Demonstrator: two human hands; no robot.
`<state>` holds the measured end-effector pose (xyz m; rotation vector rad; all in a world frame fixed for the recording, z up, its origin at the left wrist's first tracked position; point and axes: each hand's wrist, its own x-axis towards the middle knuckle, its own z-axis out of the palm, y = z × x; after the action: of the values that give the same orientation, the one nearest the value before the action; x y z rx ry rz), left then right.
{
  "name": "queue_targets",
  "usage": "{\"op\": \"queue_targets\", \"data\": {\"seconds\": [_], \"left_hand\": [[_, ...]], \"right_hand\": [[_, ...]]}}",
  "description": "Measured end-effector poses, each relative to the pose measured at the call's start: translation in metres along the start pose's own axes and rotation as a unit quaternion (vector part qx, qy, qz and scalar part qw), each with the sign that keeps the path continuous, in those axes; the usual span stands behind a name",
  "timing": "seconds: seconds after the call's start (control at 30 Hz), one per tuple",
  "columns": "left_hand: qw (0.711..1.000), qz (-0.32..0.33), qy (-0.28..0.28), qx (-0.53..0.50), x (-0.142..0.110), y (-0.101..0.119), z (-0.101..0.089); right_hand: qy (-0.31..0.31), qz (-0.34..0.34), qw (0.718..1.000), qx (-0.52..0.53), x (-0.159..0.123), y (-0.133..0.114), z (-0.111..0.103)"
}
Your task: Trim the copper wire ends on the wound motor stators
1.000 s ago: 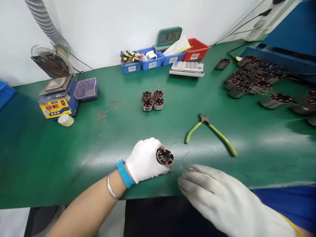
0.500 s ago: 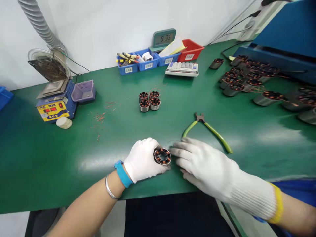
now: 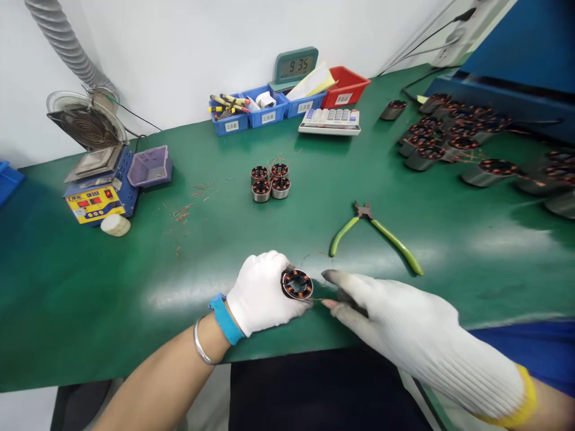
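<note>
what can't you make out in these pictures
Head view: the lower side of the held coil ring, covered by the left hand.
Head view: whether the right hand pinches the copper wire; too fine to tell.
Head view: the far-right metal part, cut off by the edge.

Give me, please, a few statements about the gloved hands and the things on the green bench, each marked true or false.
1. The left hand holds a round coil part. True.
2. The pliers are in the right hand. False: the pliers lie on the green bench, beyond the right hand, handles spread.
3. Four similar parts stand grouped together on the bench. True.
4. The calculator sits inside the red bin. False: the calculator lies on the bench, outside the red bin.
5. The clock shows 9:35. True.
</note>
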<state>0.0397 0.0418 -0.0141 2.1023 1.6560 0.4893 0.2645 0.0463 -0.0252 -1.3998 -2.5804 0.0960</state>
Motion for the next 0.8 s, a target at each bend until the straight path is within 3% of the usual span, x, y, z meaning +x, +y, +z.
{"op": "queue_targets", "data": {"seconds": [0.23,0.37,0.47,0.53,0.8], "left_hand": [[0.999,-0.032,0.003,-0.014,-0.001,0.0,-0.004],[0.993,-0.016,-0.026,-0.11,0.006,-0.001,-0.01],[0.968,-0.003,-0.066,-0.243,0.016,-0.001,-0.012],[0.946,-0.035,-0.076,-0.314,0.022,-0.002,-0.014],[0.927,-0.159,0.013,-0.338,0.029,-0.014,-0.026]], "right_hand": [[-0.168,0.028,0.983,0.075,0.031,-0.012,-0.016],[-0.163,0.013,0.983,0.083,0.036,-0.018,-0.016],[-0.147,0.004,0.982,0.119,0.033,-0.017,-0.01],[-0.146,-0.014,0.98,0.137,0.031,-0.016,-0.007],[-0.159,-0.029,0.974,0.16,0.034,-0.019,-0.008]]}}
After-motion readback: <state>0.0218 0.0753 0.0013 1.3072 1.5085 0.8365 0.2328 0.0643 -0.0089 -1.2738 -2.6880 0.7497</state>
